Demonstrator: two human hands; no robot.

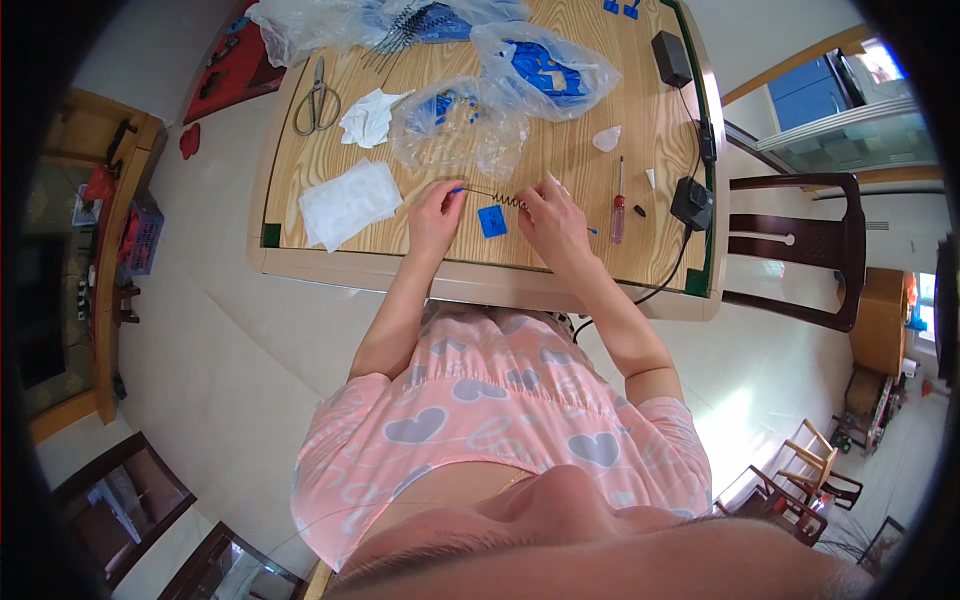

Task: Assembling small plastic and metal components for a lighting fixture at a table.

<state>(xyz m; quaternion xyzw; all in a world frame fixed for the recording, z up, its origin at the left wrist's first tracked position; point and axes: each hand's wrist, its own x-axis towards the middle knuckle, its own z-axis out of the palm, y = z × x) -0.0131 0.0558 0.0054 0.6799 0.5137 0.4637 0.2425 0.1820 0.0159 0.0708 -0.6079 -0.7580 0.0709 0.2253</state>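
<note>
Stretched between my two hands is a dark coiled wire (508, 201), with a straight stretch on its left. My left hand (434, 220) is closed in a pinch on the left end, where a small blue tip shows. The fingers of my right hand (555, 225) close on the coiled part. Another small blue tip (593, 231) peeks out to the right of that hand. A flat blue square piece (492, 221) lies on the wooden table between my hands, just below the wire.
Scissors (317, 104), a crumpled tissue (370, 116) and white sheets (350, 204) lie left. Clear bags (553, 72) with blue parts and a bundle of dark coiled wires (402, 32) lie beyond. To the right are a red-handled screwdriver (619, 205) and a black corded box (691, 203).
</note>
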